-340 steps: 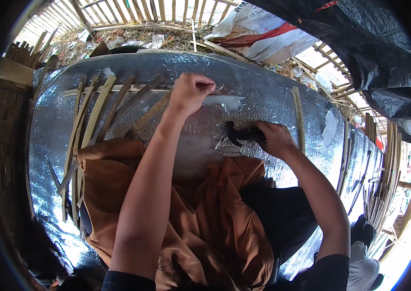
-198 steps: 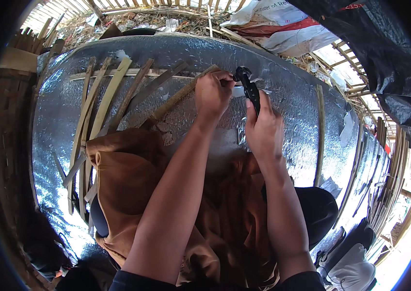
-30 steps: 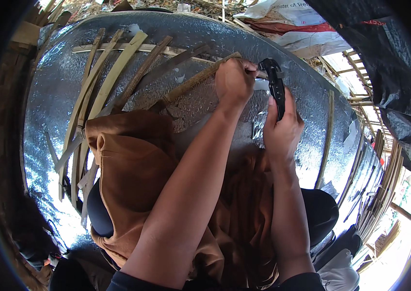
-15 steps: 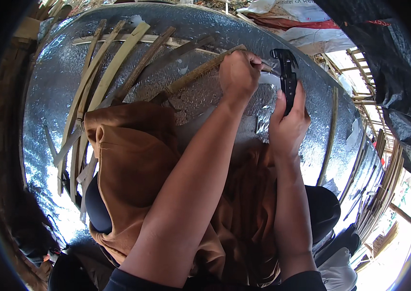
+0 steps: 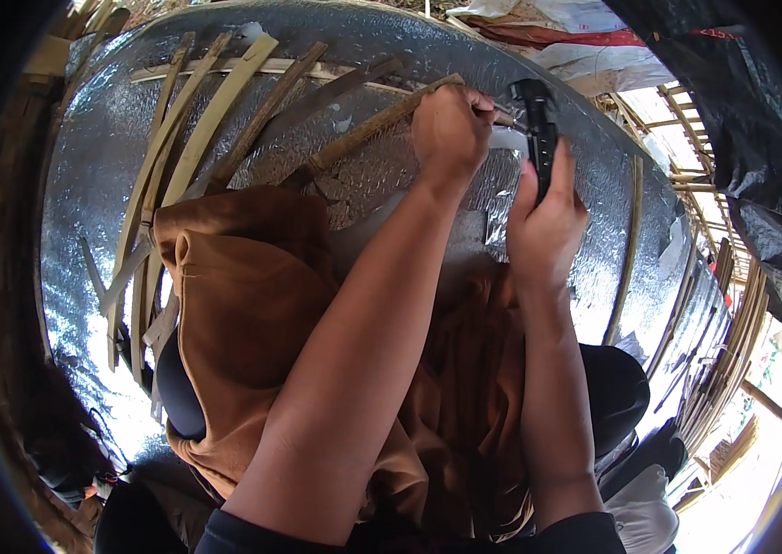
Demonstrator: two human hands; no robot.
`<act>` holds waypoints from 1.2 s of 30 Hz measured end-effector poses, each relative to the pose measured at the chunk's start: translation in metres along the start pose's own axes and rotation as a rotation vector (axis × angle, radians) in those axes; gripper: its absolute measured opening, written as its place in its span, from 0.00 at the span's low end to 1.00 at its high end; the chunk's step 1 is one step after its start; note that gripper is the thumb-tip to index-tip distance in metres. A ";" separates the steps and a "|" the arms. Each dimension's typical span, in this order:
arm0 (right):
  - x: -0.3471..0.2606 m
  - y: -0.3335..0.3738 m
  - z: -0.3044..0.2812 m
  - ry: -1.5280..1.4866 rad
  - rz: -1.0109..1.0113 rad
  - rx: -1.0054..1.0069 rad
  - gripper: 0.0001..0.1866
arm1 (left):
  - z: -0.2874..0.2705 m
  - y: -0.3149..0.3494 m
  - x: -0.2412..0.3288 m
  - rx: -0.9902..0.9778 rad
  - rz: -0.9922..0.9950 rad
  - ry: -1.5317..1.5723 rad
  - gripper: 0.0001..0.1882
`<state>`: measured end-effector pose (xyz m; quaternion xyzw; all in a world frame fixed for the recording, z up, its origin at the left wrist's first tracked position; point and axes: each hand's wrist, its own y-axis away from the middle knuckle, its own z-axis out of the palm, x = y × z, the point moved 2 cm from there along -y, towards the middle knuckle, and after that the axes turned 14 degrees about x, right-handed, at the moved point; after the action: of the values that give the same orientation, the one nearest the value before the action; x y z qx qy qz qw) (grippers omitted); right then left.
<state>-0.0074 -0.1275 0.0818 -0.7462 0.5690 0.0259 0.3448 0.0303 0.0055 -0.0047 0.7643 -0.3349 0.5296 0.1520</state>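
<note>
My left hand (image 5: 451, 127) is closed in a fist beside the far end of a bamboo stick (image 5: 368, 137). From its thumb side a slim, greyish rod-like piece (image 5: 505, 118) sticks out to the right, its kind unclear. My right hand (image 5: 548, 212) is wrapped around a black tool (image 5: 540, 138) with rivets along its handle and a wider, blurred head, like a hammer-type multi-tool. That head is close to the tip of the slim piece; whether they touch I cannot tell. A brown cloth (image 5: 243, 305) covers my lap under both forearms.
Several split bamboo strips (image 5: 220, 120) lie on the silver foil sheet (image 5: 585, 268) to the left. More bamboo strips (image 5: 723, 360) run along the right side. Black plastic sheeting (image 5: 765, 166) hangs at the upper right, near white and red sacking (image 5: 585, 55).
The black tool has shifted slightly up and left, its head now blurred by motion. My left hand stays closed in almost the same place. The whole view has moved slightly.
</note>
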 end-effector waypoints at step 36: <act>0.041 -0.007 0.017 -0.237 0.215 0.151 0.16 | -0.005 0.003 0.008 -0.012 0.098 0.073 0.12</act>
<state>0.0192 -0.1518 0.0542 -0.6448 0.6009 0.1076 0.4600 0.0261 0.0036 0.0039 0.7265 -0.3693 0.5617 0.1427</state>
